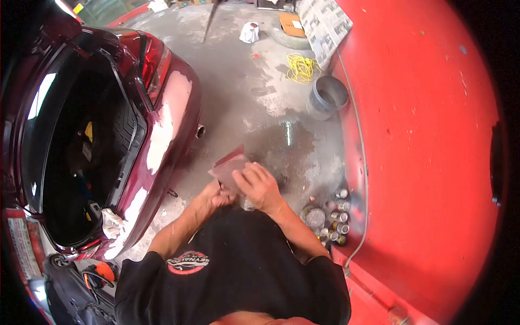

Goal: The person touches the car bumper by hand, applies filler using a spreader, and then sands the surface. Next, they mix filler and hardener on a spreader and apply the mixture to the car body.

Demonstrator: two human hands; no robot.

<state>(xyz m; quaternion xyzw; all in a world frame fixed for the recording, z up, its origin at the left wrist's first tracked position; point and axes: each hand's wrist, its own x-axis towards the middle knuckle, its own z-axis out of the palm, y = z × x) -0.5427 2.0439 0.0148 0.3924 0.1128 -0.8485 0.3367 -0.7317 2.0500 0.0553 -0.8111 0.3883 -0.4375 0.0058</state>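
Both my hands are raised in front of my chest and hold a reddish-brown sheet of sandpaper (pixel 227 163). My left hand (pixel 215 196) pinches its lower edge from underneath. On its right side lies my right hand (pixel 259 185), fingers curled over the sheet. The sheet is bent upward, its top corner pointing away from me. I wear a black shirt with a red logo.
A dark red car (pixel 162 124) with an open trunk and white filler patches on its rear stands at my left. At my right is a red wall (pixel 428 141). Several cans (pixel 327 216) stand at its foot. A grey bucket (pixel 327 96) and yellow cord (pixel 299 67) lie on the wet concrete floor.
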